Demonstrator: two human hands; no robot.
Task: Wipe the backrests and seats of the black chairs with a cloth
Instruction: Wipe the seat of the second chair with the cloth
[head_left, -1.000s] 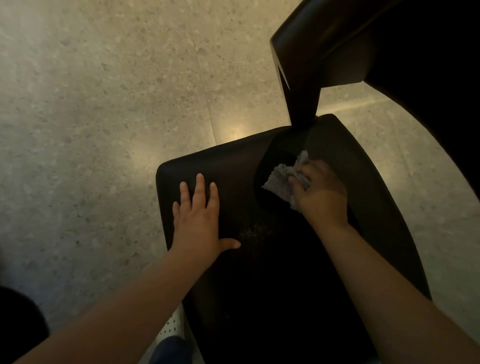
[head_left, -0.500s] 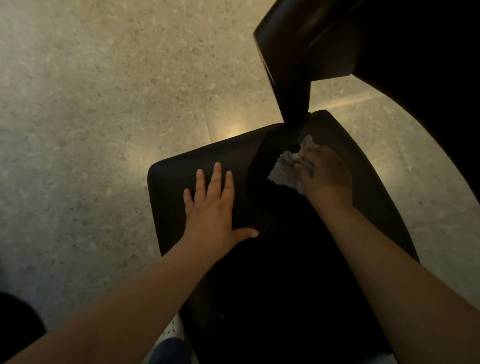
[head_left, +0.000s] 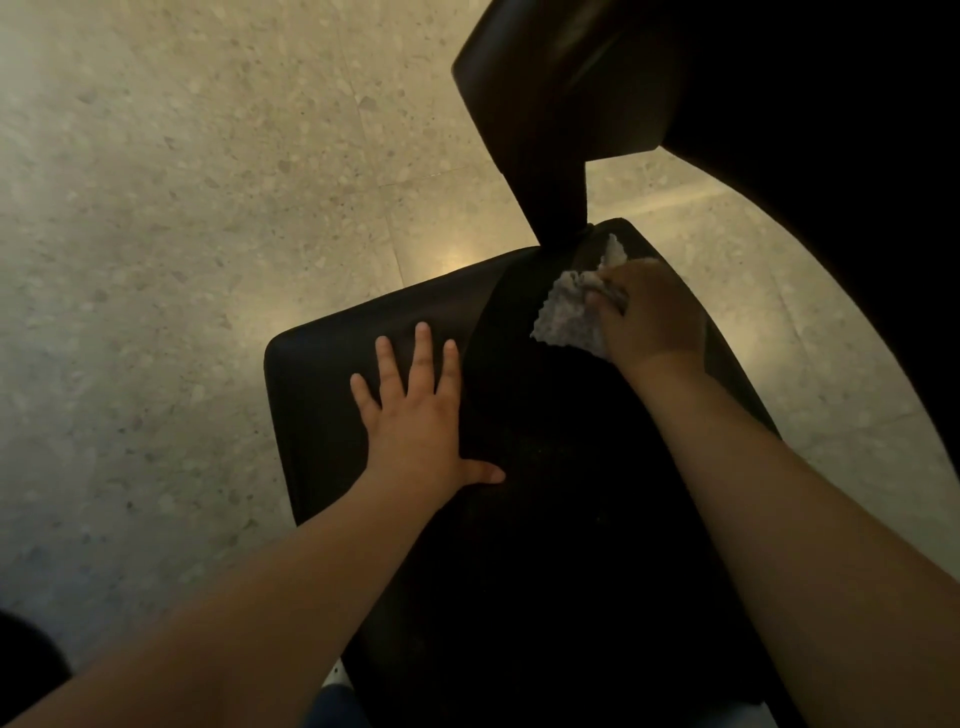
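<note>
A black chair seat fills the lower middle of the head view, and its black backrest rises at the upper right. My left hand rests flat on the seat's left part with the fingers spread. My right hand grips a crumpled grey-white cloth and presses it on the seat's far end, close to the foot of the backrest. Part of the cloth is hidden under my fingers.
Speckled beige floor tiles surround the chair on the left and far side. A large dark shape covers the upper right corner. A dark object sits at the lower left edge.
My right hand has slid the cloth farther along the seat toward the base of the backrest. My left hand has stayed flat on the seat, shifting slightly with the view.
</note>
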